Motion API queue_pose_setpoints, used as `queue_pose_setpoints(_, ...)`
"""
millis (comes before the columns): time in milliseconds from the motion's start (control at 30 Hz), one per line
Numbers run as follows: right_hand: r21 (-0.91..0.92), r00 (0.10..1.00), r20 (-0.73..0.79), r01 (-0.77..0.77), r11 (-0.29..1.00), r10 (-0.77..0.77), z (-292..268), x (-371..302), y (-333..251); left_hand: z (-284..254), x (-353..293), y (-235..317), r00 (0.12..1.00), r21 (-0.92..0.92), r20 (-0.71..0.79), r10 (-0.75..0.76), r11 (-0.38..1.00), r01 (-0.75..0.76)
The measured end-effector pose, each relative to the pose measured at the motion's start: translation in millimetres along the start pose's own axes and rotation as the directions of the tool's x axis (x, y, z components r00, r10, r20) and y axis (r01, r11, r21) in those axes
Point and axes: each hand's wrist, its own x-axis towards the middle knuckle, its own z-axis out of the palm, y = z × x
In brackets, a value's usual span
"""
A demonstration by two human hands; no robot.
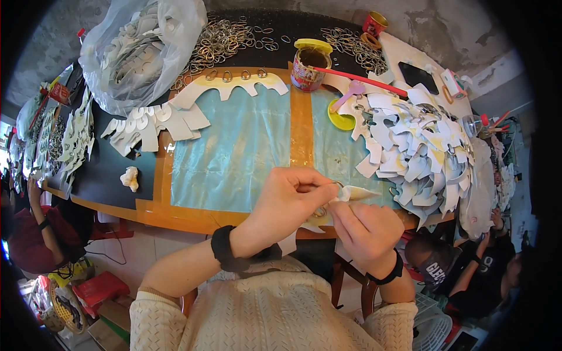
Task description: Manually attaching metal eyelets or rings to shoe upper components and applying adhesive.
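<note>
My left hand [293, 199] and my right hand [369, 231] meet over the near edge of the table. The left thumb and fingers pinch a small metal ring [338, 184]. My right fingers close on a white cut-out strip [362, 192], which has a yellowish stain and meets the ring. Part of that strip is hidden behind my hands. Farther off, a white scalloped strip [231, 89] lies flat with several rings set along its upper edge. At the right rises a large heap of white scalloped pieces [418, 146] with yellowish smears.
A pile of metal rings [219, 44] sits at the back, near a plastic bag [146, 88] of white pieces. An open can [309, 70] of brown paste has a red stick [363, 81] across it. A blue sheet [234, 152] covers the tabletop. People work at both sides.
</note>
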Motion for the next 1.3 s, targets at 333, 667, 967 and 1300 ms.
queue_pose_setpoints(333, -0.076, 0.998, 0.032, 0.052, 0.996, -0.050, -1.1, -0.1, -2.1, -15.0, 2.0, 3.2, 0.987, -0.091, 0.071, -0.142, 0.985, 0.148)
queue_pose_setpoints(667, -0.049, 0.997, 0.078, 0.022, 0.999, -0.018, -1.1, -2.6, -1.6, -23.8, 6.5, 7.1, 0.961, -0.055, 0.215, -0.175, 0.980, 0.190)
queue_pose_setpoints(967, 0.741, 0.823, -0.050, -0.349, 0.574, 0.565, 12.3, -14.9, -5.7, -21.1, 1.3, 13.3, 0.973, -0.104, 0.190, -0.130, 0.983, 0.152)
queue_pose_setpoints(1300, 0.823, 0.606, 0.568, -0.436, -0.364, 0.557, 9.1, 4.4, -4.7, -15.2, -8.4, 11.5, 0.980, 0.104, 0.195, 0.027, 0.993, -0.048)
